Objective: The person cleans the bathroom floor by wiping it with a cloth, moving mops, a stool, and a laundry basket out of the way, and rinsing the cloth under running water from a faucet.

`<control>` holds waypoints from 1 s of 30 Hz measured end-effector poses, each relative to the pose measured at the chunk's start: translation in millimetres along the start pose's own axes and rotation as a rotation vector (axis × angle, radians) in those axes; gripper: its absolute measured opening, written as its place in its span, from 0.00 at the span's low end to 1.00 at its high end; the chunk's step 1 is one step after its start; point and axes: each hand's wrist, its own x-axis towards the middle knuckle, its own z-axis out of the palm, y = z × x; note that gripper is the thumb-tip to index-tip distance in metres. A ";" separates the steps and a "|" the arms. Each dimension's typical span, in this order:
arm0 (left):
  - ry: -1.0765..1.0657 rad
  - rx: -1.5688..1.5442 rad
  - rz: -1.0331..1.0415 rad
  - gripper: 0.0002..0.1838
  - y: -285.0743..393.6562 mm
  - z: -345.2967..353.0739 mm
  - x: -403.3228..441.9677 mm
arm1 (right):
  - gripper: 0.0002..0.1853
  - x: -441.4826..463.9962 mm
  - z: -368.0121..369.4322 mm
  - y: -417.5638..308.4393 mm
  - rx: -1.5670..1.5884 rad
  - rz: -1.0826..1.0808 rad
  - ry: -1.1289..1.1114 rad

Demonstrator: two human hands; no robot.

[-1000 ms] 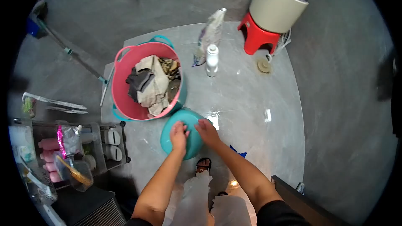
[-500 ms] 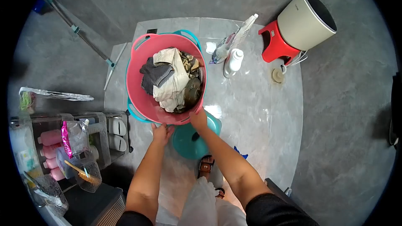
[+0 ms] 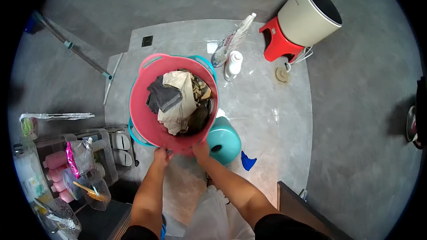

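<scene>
- Head view: left grip and right grip are clamped on pink tub.
- Clothes lie inside, beyond both grips.
- Green stool: beside right grip.

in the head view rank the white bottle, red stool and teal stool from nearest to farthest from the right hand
Nearest the right hand first:
1. Teal stool: just to its right.
2. White bottle: farther ahead, slightly right.
3. Red stool: farthest, ahead and well to the right.
</scene>
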 end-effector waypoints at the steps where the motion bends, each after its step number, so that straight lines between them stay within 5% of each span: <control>1: -0.011 0.004 0.012 0.20 -0.5 9.7 -0.6 | 0.23 7.2 -5.8 -1.9 -0.079 -0.083 0.005; 3: -0.052 0.004 -0.001 0.18 1.9 31.3 0.7 | 0.20 23.3 -17.0 -21.3 -0.250 -0.153 0.043; 8: -0.146 -0.167 -0.045 0.21 10.3 54.7 -14.7 | 0.21 49.2 -25.8 -58.9 -0.100 -0.043 -0.070; 13: -0.090 -0.138 0.210 0.26 -7.9 81.3 -106.5 | 0.20 -6.2 -83.0 -77.9 0.096 -0.144 -0.035; 15: -0.034 -0.135 0.251 0.28 -7.8 94.8 -150.1 | 0.18 -44.4 -119.1 -104.0 -0.115 -0.139 -0.041; 21: -0.087 0.074 0.336 0.28 -17.1 122.3 -235.0 | 0.15 -103.3 -168.4 -67.4 0.445 -0.063 -0.032; 23: -0.137 0.138 0.363 0.28 -27.2 150.4 -263.8 | 0.15 -123.5 -203.0 -87.2 0.643 -0.016 -0.026; 30: -0.285 0.316 0.267 0.29 -121.4 254.8 -293.6 | 0.13 -142.4 -358.4 -103.3 0.561 0.030 0.245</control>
